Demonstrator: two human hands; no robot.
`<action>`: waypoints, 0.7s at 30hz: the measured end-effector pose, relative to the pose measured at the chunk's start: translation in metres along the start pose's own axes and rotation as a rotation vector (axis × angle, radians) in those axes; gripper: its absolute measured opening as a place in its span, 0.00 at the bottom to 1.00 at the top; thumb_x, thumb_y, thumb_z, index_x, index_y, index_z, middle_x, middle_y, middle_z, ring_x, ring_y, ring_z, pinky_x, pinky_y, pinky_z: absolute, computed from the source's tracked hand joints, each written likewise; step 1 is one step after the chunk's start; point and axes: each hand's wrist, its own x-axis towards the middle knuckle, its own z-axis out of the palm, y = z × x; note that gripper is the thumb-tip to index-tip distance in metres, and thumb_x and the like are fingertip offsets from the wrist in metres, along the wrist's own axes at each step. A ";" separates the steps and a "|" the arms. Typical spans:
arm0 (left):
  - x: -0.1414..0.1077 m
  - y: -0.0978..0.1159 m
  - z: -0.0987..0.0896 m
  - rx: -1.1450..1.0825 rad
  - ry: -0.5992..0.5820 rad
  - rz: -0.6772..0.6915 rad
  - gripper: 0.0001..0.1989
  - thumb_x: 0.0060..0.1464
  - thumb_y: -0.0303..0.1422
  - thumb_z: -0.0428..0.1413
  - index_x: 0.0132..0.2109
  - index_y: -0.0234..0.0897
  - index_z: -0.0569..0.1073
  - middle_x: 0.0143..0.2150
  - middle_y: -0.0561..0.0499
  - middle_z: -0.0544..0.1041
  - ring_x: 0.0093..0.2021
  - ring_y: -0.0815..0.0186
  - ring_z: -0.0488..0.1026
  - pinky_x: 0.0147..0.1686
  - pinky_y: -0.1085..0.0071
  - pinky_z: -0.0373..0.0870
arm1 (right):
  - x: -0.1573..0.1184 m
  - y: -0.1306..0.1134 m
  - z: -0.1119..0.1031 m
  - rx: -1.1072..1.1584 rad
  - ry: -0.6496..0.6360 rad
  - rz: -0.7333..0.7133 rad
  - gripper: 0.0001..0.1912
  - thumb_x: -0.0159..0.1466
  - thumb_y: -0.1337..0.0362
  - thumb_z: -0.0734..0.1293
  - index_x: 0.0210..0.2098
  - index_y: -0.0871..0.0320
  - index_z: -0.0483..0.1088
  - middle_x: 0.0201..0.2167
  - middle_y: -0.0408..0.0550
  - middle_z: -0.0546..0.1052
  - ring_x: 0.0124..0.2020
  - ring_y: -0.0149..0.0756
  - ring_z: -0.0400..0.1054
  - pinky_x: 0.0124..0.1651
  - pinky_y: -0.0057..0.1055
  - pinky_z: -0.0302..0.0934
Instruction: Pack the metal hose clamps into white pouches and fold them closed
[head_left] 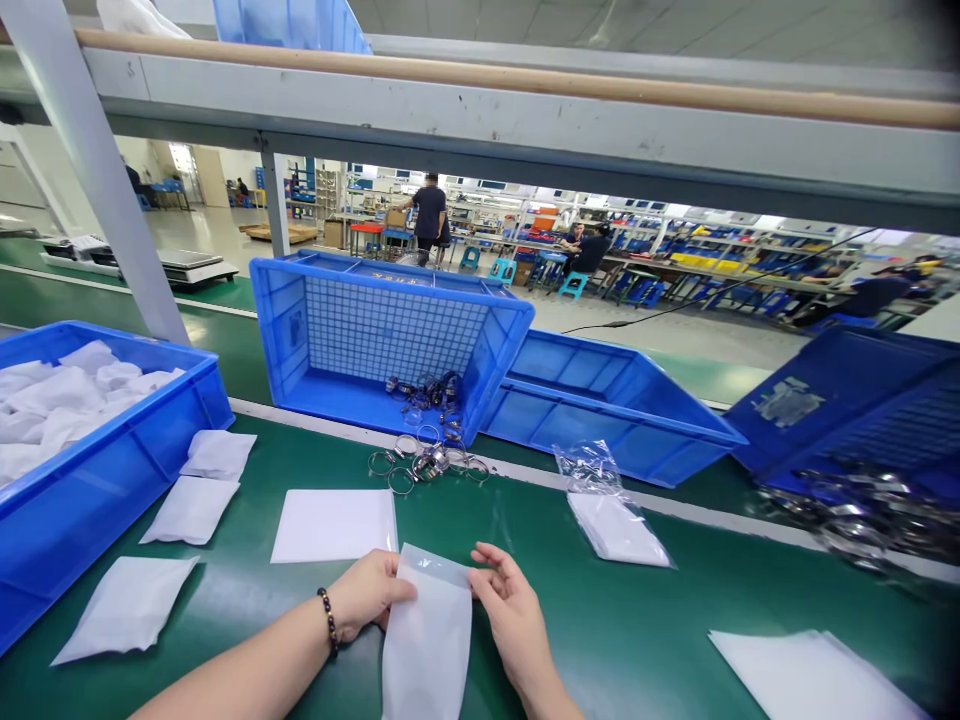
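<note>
One translucent white rectangular pouch with a clearer band across its top [427,650] is held over the near part of the smooth green worktop [645,630]. The left grip [365,598] pinches its upper left edge between thumb and fingers; the right grip [510,612] has thumb and forefinger closed on its upper right corner, the other fingers fanned out. A dark beaded bracelet [328,622] circles the left wrist.

Just beyond the left grip lies a flat stack of white rectangular pouches [330,525]. Behind it, shiny round metal clamps [431,462] lie before a blue plastic crate tipped on its side [352,400], with more clamps inside. To the right lie white sheets partly inside a clear plastic bag [619,528] and, nearer, a fanned white stack [810,675].

On the left, three plump white packets [126,605] rest beside a blue plastic bin [112,485] heaped with similar ones. Farther off, a person in dark clothing [430,212] stands near cluttered shelving.
</note>
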 end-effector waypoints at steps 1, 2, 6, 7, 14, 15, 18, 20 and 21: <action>0.000 0.000 0.000 0.002 -0.001 -0.002 0.13 0.36 0.31 0.56 0.33 0.31 0.74 0.25 0.47 0.76 0.23 0.67 0.72 0.19 0.77 0.64 | 0.001 0.002 -0.002 -0.041 0.013 -0.037 0.25 0.53 0.54 0.69 0.46 0.59 0.64 0.33 0.47 0.71 0.32 0.34 0.65 0.36 0.30 0.62; 0.000 0.001 0.000 0.002 -0.002 -0.004 0.13 0.36 0.31 0.57 0.33 0.30 0.74 0.25 0.47 0.76 0.23 0.66 0.72 0.19 0.77 0.65 | 0.001 0.004 -0.003 -0.079 0.030 -0.087 0.24 0.54 0.55 0.69 0.46 0.59 0.64 0.36 0.49 0.71 0.35 0.36 0.66 0.39 0.31 0.62; 0.001 0.001 -0.001 0.000 -0.008 -0.018 0.13 0.36 0.34 0.59 0.32 0.30 0.74 0.25 0.47 0.76 0.23 0.66 0.72 0.21 0.75 0.66 | -0.001 0.002 -0.006 -0.265 0.136 -0.352 0.14 0.57 0.59 0.66 0.41 0.58 0.68 0.48 0.52 0.64 0.46 0.40 0.62 0.48 0.35 0.59; 0.001 0.002 -0.001 -0.001 -0.012 -0.022 0.13 0.37 0.35 0.59 0.32 0.29 0.74 0.25 0.47 0.76 0.23 0.67 0.72 0.22 0.74 0.66 | -0.003 0.000 -0.006 -0.322 0.155 -0.416 0.12 0.57 0.60 0.65 0.40 0.58 0.69 0.48 0.52 0.64 0.47 0.40 0.62 0.49 0.37 0.58; 0.002 0.006 -0.005 0.000 -0.078 -0.019 0.17 0.39 0.39 0.60 0.33 0.28 0.74 0.26 0.47 0.75 0.26 0.67 0.71 0.27 0.72 0.67 | -0.016 -0.010 0.005 -0.611 0.087 -0.835 0.08 0.59 0.70 0.62 0.37 0.56 0.70 0.45 0.52 0.64 0.48 0.41 0.60 0.49 0.42 0.59; 0.002 0.006 -0.006 0.001 -0.081 -0.013 0.17 0.39 0.39 0.60 0.32 0.28 0.74 0.26 0.47 0.75 0.25 0.67 0.71 0.27 0.72 0.67 | -0.017 -0.012 0.008 -0.649 0.046 -0.891 0.09 0.59 0.71 0.61 0.37 0.55 0.70 0.44 0.52 0.64 0.48 0.42 0.60 0.49 0.43 0.59; 0.002 0.007 -0.006 0.005 -0.080 0.004 0.17 0.40 0.41 0.60 0.30 0.29 0.72 0.23 0.50 0.73 0.23 0.69 0.68 0.25 0.73 0.66 | -0.016 -0.018 0.022 -0.765 -0.071 -1.009 0.13 0.58 0.73 0.61 0.38 0.54 0.71 0.40 0.51 0.65 0.48 0.43 0.59 0.49 0.46 0.58; 0.003 0.006 -0.007 0.016 -0.076 0.018 0.17 0.41 0.43 0.59 0.28 0.30 0.70 0.21 0.52 0.70 0.21 0.72 0.66 0.23 0.74 0.64 | -0.013 -0.023 0.032 -0.836 -0.130 -1.037 0.15 0.57 0.74 0.60 0.39 0.53 0.71 0.36 0.49 0.67 0.47 0.43 0.59 0.47 0.46 0.59; 0.003 0.006 -0.008 0.023 -0.074 0.026 0.18 0.41 0.44 0.59 0.27 0.31 0.70 0.20 0.53 0.69 0.20 0.72 0.64 0.23 0.75 0.62 | -0.011 -0.025 0.037 -0.864 -0.150 -1.042 0.16 0.57 0.74 0.59 0.40 0.52 0.71 0.34 0.49 0.67 0.46 0.43 0.60 0.47 0.45 0.58</action>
